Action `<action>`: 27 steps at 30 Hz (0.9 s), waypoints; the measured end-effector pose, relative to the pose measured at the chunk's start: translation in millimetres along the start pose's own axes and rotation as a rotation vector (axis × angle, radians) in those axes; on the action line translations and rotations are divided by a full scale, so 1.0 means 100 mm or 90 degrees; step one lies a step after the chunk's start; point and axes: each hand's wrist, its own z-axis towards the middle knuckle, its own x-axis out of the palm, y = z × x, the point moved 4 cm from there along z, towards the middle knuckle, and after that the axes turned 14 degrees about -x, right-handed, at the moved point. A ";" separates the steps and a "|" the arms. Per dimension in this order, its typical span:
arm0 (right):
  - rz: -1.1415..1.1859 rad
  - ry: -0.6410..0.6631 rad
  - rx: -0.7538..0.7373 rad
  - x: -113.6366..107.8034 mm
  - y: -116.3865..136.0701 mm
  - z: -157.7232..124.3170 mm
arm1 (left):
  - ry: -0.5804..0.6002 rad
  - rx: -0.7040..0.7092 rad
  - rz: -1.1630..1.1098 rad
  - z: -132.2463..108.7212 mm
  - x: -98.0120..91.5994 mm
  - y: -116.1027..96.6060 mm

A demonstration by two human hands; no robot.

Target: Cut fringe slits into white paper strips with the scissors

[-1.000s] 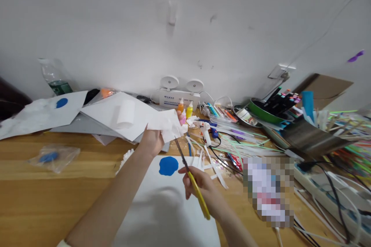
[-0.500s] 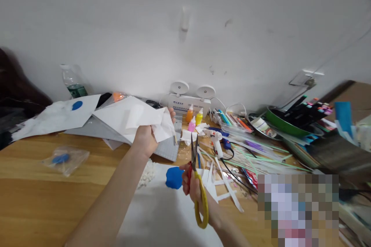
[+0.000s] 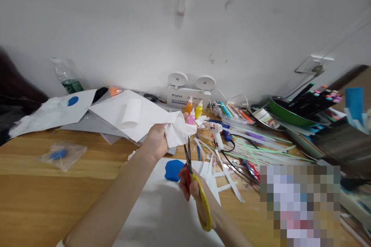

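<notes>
My left hand (image 3: 158,141) grips a crumpled piece of white tissue paper (image 3: 178,129) above the table. In my right hand (image 3: 189,185) is a pair of scissors (image 3: 204,204) with yellow and red handles. Their blades point up, slightly parted, with the tips close under the tissue's lower edge; whether they touch it I cannot tell. Below lies a white paper sheet (image 3: 162,216) with a flat blue piece (image 3: 173,170) on it, beside my right fingers. Behind my left hand, a rolled white piece (image 3: 131,112) rests on another white sheet (image 3: 113,110).
A glue gun (image 3: 217,137) lies to the right, near paper strips (image 3: 232,185) and green-and-white sticks (image 3: 261,150). Small paint bottles (image 3: 198,110) stand before a white twin-lamp box (image 3: 185,98). At left are a bagged blue lump (image 3: 59,154) and a plastic bottle (image 3: 68,77).
My left hand has moved right with the tissue, towards the scissors. The rolled white piece now shows apart from it on the sheet behind. The scissors have tilted slightly left and their tips are nearer the tissue.
</notes>
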 end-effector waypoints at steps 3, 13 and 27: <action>-0.035 0.028 0.019 0.01 0.13 -0.01 | -0.009 -0.012 0.001 -0.03 0.03 0.02; -0.011 0.014 0.038 0.01 0.20 0.02 | -0.060 -0.031 0.057 0.08 -0.08 0.09; -0.052 0.022 0.031 -0.05 0.23 0.01 | 0.037 -0.055 0.051 0.09 0.00 0.15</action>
